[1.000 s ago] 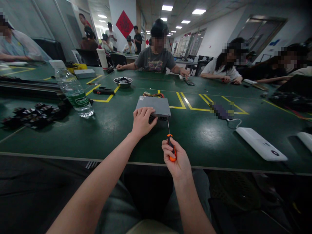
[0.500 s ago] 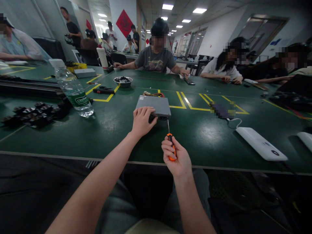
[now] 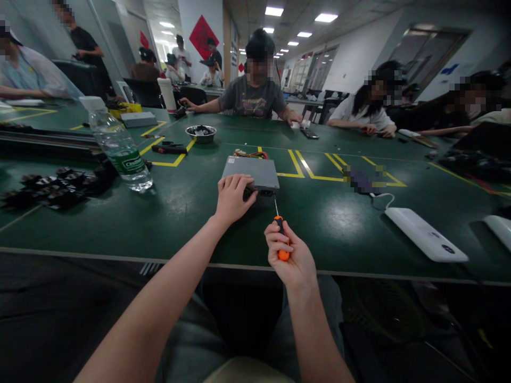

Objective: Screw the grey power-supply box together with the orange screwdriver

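Note:
A flat grey metal box (image 3: 255, 171) lies on the green table, with colored wires (image 3: 250, 154) behind its far edge. My left hand (image 3: 235, 198) grips its near left side, fingers on top and thumb at the front face. My right hand (image 3: 288, 252) is closed around the orange and black handle of a screwdriver (image 3: 282, 240). The thin shaft points up and away, its tip at the lower right corner of the box's front face. Whether the tip sits in a screw is too small to tell.
On the green table (image 3: 191, 223) stand a tilted-looking water bottle (image 3: 126, 154) and a metal bowl (image 3: 201, 135). Black parts (image 3: 56, 189) lie left, a black tool (image 3: 170, 148) beyond. A white device (image 3: 426, 234) with a cable is right. A person (image 3: 255, 98) sits opposite.
The screwdriver has turned slightly in my right hand and its handle leans a little more to the right. My left hand and the box stay put. The person opposite has moved their hands.

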